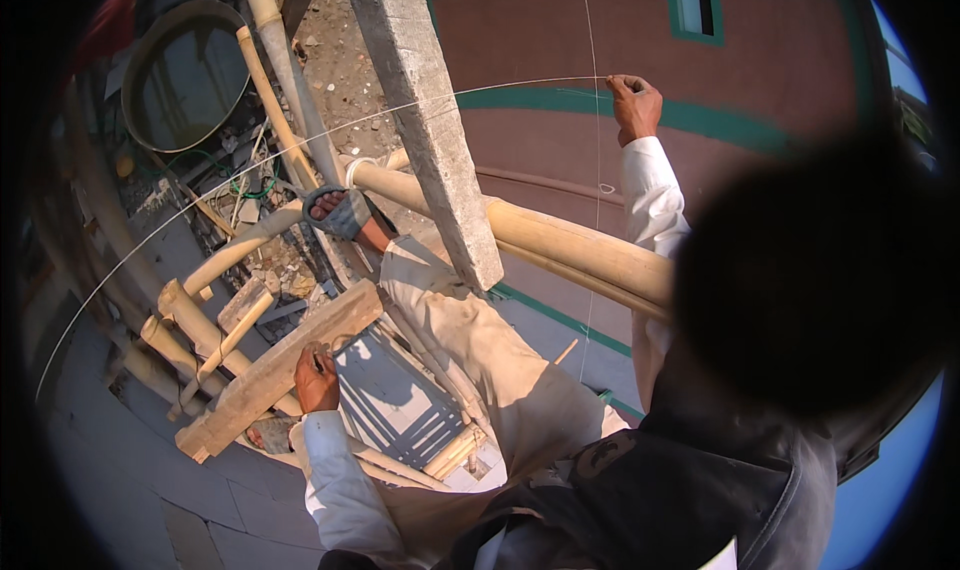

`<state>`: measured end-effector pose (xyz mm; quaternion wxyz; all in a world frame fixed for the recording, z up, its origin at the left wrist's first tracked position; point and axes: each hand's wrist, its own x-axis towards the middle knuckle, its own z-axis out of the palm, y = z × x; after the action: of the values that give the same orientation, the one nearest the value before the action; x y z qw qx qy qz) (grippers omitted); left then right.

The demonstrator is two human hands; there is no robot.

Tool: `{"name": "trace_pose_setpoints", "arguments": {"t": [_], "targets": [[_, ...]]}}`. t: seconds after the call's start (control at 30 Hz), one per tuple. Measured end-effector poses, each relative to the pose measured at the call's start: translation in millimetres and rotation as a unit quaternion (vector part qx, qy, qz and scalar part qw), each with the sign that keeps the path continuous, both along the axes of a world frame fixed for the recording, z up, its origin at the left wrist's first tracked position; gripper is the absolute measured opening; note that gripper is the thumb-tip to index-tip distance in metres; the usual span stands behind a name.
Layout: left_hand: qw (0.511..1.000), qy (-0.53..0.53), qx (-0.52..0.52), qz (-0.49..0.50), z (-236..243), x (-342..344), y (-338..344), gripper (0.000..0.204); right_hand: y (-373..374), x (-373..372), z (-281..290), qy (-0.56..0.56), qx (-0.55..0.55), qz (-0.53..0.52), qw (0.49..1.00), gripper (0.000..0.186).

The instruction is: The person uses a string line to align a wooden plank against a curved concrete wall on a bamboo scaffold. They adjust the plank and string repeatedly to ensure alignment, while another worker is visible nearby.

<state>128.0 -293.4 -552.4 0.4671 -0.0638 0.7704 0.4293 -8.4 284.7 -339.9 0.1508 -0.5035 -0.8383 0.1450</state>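
Note:
Up at the right, my right hand (635, 107) is closed, its fingertips pinching a thin white string (330, 127). The string curves leftward across the concrete post (425, 110) and down to the left rim. A second thin line (597, 150) hangs vertically beside that hand. Lower left, my left hand (318, 378) is closed, finger and thumb together, against a rough wooden plank (270, 380). Whatever it pinches is too small to make out. The plank lies slanted over bamboo poles (200, 325).
One sandalled foot (345, 213) rests among the bamboo poles. A thick horizontal bamboo (580, 245) crosses behind the post. Below are rubble (285, 265) and a round tub of water (187, 75). A pinkish wall with green bands (560, 30) stands beyond. A dark blur hides the right side.

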Motion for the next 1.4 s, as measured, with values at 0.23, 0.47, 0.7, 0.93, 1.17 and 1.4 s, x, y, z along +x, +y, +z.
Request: {"name": "trace_pose_setpoints", "arguments": {"t": [0.23, 0.47, 0.7, 0.93, 1.17, 1.4], "targets": [[1.000, 0.021, -0.001, -0.002, 4, 2, 9, 0.026, 2, 0, -13, -0.050, 0.045, -0.052, 0.996, 0.022], [0.996, 0.080, 0.036, 0.027, -17, 24, -5, 0.027, -1, 1, -16, -0.061, 0.082, -0.063, 0.993, 0.022], [0.994, 0.010, 0.080, 0.079, -17, 25, -7, 0.025, -11, -3, -15, -0.105, 0.103, -0.080, 0.986, 0.019], [0.991, 0.112, 0.039, 0.054, -20, 34, -9, 0.025, -18, -8, -8, -0.124, 0.106, -0.069, 0.984, 0.020], [0.997, 0.075, 0.020, 0.022, -5, 19, -7, 0.025, -4, -4, -6, -0.116, 0.109, -0.069, 0.985, 0.023], [0.996, 0.081, 0.024, 0.037, -6, 21, -3, 0.025, -9, -12, -6, -0.121, 0.101, -0.067, 0.985, 0.023]]}}
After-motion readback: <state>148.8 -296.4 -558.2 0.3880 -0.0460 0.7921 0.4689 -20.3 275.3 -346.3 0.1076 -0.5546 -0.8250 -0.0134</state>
